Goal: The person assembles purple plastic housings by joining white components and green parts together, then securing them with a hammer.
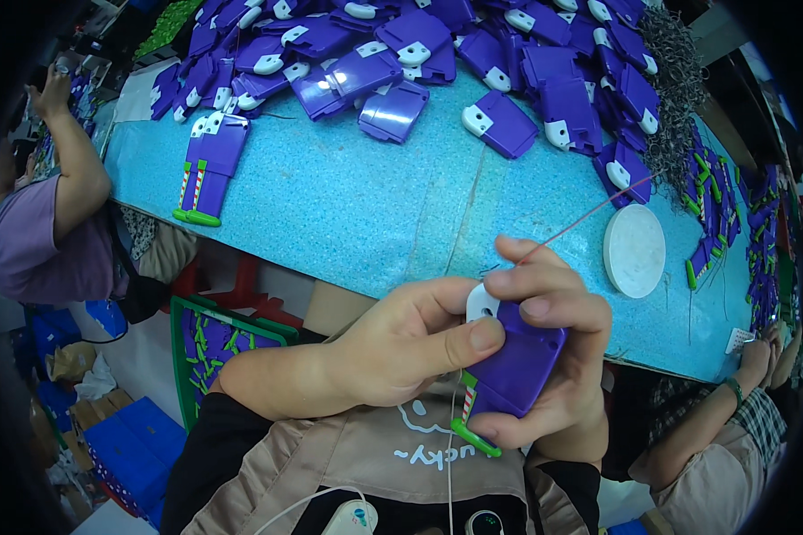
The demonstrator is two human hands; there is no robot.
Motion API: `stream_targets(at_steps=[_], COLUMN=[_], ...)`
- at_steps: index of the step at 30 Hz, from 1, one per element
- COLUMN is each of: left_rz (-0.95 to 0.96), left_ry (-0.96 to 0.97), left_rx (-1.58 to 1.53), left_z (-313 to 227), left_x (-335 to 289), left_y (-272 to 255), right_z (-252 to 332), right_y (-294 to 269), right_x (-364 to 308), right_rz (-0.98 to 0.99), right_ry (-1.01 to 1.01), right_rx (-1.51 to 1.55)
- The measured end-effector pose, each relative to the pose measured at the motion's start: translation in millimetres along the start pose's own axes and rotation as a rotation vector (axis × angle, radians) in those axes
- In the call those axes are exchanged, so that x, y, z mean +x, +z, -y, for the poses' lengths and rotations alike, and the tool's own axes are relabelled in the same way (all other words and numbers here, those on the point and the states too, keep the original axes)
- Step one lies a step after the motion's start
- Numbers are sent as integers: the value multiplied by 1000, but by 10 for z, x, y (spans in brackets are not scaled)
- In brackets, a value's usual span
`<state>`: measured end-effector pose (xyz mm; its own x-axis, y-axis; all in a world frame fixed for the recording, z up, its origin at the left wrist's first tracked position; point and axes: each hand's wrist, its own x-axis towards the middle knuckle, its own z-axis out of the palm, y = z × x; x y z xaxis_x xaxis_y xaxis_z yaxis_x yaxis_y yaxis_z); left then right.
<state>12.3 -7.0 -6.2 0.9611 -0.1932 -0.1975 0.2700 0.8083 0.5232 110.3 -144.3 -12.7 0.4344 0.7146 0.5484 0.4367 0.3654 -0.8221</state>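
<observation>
Off the near edge of the blue table (330,223), above the lap, both hands grip one purple plastic piece (522,366). The left hand (388,343) pinches it beside its white end (484,305), thumb across the front; the right hand (584,352) curls round its right side. A striped leg (468,401) juts below the left thumb — its green foot (476,440) near the right thumb.

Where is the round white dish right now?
In the head view, the round white dish is on the blue tabletop, to the right of the person's right hand and below the heap of purple pieces.
</observation>
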Motion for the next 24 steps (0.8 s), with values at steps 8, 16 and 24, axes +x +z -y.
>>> stream_targets(at_steps=[8, 16, 24], left_rz=[22, 71, 253], left_ry=[77, -154, -231], left_rx=[-187, -234, 250], left_z=[-167, 20, 26], left_x=[80, 4, -113], left_y=[-146, -192, -302], right_z=[89, 175, 88], right_y=[295, 128, 114], right_x=[-47, 105, 97], right_rz=[-338, -19, -62], right_ry=[367, 234, 195], right_rx=[402, -222, -217])
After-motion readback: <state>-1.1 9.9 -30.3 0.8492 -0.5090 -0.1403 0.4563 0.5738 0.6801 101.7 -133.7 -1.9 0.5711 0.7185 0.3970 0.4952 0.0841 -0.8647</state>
